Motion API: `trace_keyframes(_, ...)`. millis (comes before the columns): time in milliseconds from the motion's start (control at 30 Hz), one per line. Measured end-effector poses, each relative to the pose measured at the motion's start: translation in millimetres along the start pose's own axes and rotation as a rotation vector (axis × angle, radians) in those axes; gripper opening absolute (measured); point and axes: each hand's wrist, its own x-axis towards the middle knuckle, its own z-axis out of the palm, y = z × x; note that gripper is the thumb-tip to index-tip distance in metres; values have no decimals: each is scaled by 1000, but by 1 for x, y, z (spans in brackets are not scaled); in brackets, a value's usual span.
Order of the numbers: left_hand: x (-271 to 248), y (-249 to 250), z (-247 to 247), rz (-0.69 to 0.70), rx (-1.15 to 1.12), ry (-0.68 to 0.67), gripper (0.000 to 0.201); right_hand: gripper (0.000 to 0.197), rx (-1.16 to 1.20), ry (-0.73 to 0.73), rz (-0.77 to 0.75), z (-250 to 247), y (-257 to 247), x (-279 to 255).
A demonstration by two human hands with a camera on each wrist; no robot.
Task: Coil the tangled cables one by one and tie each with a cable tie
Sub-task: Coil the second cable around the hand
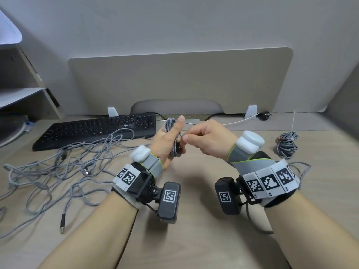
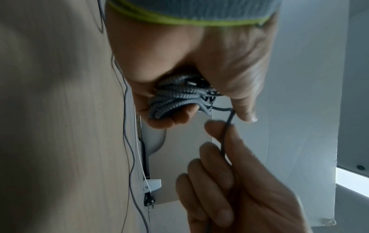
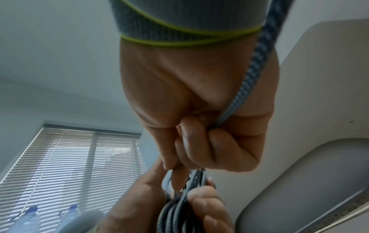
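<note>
Fingers of the left hand (image 1: 168, 140) wrap a gray coiled cable (image 1: 169, 124) above the desk (image 1: 194, 239); the right hand (image 1: 206, 139), at its 3 o'clock, pinches the cable's loose end (image 2: 229, 121). Tangled cables (image 1: 58, 167) lie at 9 o'clock.

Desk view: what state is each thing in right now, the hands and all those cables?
Left hand: grips the coiled cable, thumb up.
Coiled cable: looped in the left hand, not yet tied.
Right hand: pinches the cable's loose strand beside the coil.
Tied coil: bundled on the desk at right, white cable tie sticking up.
Tangled cables: loose, sprawled on the desk at left.
Keyboard: flat on the desk, untouched.
</note>
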Motion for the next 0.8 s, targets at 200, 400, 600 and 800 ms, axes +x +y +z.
trace_keyframes(200, 4, 7, -9, 83, -15, 108, 26, 23, -80, -11, -3, 14, 0, 1)
trace_keyframes(400, 8, 18, -19, 170, -96, 126, 20, 23, -83, 15, 49, 9, 6, 4)
trace_keyframes(600, 10, 37, -35, 251, -155, 176, 23, 25, 35, -8, 125, -4, 14, 6)
trace_keyframes(800, 11, 55, -59, 133, -312, 162, 37, 25, 98, 14, 192, -16, 24, 7)
